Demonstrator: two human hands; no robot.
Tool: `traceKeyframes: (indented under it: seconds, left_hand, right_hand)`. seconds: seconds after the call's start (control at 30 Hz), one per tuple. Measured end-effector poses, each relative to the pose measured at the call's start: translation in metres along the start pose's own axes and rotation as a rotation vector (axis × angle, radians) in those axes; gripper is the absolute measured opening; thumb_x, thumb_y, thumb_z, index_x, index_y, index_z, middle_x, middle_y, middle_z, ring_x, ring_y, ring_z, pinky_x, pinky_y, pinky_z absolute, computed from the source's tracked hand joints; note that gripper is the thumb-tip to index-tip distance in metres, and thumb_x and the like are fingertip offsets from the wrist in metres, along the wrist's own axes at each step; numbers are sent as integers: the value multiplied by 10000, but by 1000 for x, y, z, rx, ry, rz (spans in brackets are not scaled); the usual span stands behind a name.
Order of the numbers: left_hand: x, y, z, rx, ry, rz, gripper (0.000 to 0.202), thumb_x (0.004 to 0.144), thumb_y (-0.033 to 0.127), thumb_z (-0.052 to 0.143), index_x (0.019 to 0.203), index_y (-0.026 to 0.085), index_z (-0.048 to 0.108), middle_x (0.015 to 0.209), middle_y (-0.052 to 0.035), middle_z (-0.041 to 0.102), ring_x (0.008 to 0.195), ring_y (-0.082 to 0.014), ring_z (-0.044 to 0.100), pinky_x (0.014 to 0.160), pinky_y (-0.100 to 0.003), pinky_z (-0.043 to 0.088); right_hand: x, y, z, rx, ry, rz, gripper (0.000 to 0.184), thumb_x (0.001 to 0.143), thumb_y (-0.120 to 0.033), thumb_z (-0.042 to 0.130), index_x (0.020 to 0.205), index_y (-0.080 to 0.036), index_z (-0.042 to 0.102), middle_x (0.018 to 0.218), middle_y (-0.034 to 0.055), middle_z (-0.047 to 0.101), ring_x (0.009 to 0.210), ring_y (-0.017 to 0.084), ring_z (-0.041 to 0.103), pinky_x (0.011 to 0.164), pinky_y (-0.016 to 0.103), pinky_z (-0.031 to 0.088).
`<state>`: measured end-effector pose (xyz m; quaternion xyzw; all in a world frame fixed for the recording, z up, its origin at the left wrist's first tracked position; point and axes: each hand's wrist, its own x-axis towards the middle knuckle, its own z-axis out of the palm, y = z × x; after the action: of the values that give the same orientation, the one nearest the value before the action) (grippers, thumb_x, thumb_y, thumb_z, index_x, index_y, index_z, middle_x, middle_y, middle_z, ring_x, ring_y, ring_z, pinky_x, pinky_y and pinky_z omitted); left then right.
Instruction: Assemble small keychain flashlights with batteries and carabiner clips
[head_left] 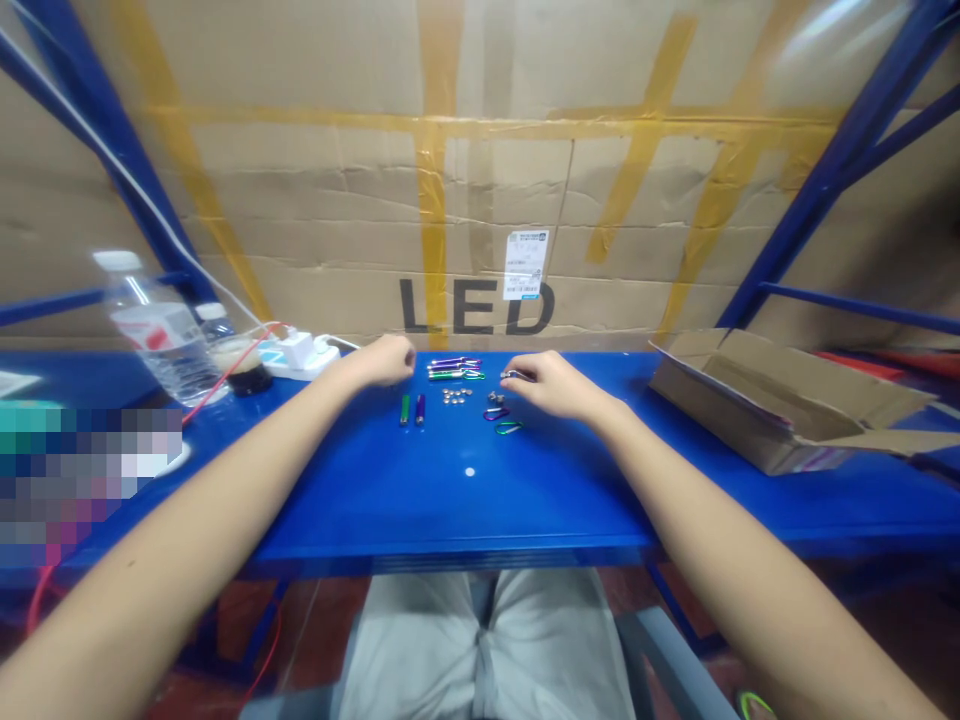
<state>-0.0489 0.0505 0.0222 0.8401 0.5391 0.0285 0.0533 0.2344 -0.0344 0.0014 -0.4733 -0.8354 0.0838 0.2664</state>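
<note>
My left hand [386,361] is closed near the back of the blue table, left of a row of slim metal tubes with carabiners [454,370]; what its curled fingers hold, if anything, is hidden. Right of that row, my right hand [555,384] pinches a small silvery metal piece [517,375], its exact kind unclear. Below my left hand stand out a green tube [406,410] and a purple tube [420,410], side by side. Several small silver round parts [455,397] lie mid-table. Near my right hand are small metal caps [495,398], a purple carabiner [495,413] and a green carabiner [508,428].
A white disc [470,472] lies toward the front of the blue table [450,520]. An open cardboard box [780,400] is at the right. Water bottle [161,335], dark-liquid bottle [244,365] and white power strip [300,358] stand left. Large cardboard [337,220] backs the table.
</note>
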Motion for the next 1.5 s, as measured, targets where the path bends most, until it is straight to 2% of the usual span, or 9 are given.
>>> traceKeyframes:
  seconds: [0.13,0.3,0.4,0.57,0.63,0.73,0.83,1.23,1.5]
  left_hand:
    - [-8,0,2,-92,-324,-233,54,721,121,583,724,138,635,704,-103,736,560,-199,680,577,-280,534]
    - [-10,2,2,-150,-373,-162,91,722,152,569,786,157,633,665,-89,720,558,-194,672,564,-275,534]
    - [-8,3,3,-63,-288,-125,125,736,168,557,815,155,653,658,-90,702,584,-195,655,612,-294,517]
    - [0,16,22,143,254,138,236,853,271,537,860,130,726,924,-163,712,947,-283,604,877,-405,459]
    - [4,26,32,40,325,306,305,917,294,486,992,152,745,1038,-131,709,1024,-269,553,939,-398,421]
    - [11,40,41,-12,301,444,315,943,292,486,1094,194,745,1097,-87,702,1032,-254,513,938,-385,396]
    - [16,49,44,17,227,501,260,910,263,548,1050,215,762,1101,-77,697,1053,-260,490,928,-378,382]
    - [18,53,42,-74,162,506,98,814,192,671,828,198,768,895,-56,742,941,-235,549,867,-337,415]
    - [13,49,34,-42,118,543,353,774,6,524,905,188,797,919,-80,744,911,-227,578,840,-340,421]
  right_hand:
    - [0,0,0,16,-9,10,258,915,-379,542,843,-171,677,758,35,668,680,165,547,628,289,343]
    - [0,1,1,28,-11,21,228,917,-343,551,859,-170,687,804,63,694,707,180,573,645,301,367]
    - [0,0,2,28,-15,13,222,919,-340,547,864,-175,685,820,60,699,720,181,582,654,298,375]
    - [0,-2,1,20,-8,10,242,913,-357,547,843,-170,682,777,45,682,694,170,563,640,291,362]
    - [0,-2,0,11,-1,7,247,910,-362,550,849,-166,687,762,40,675,684,166,553,640,289,357]
    - [0,-3,-1,1,4,4,252,907,-363,552,852,-160,690,743,33,665,671,159,537,637,284,349]
    - [0,-4,-1,0,7,0,255,906,-357,547,854,-154,693,725,30,652,659,154,525,632,281,342]
    - [1,-5,0,-13,13,-15,249,899,-348,545,843,-154,690,702,19,624,633,138,481,619,277,311]
    - [0,-4,-1,-21,12,-11,256,905,-350,546,856,-152,701,715,22,636,653,142,494,627,278,318]
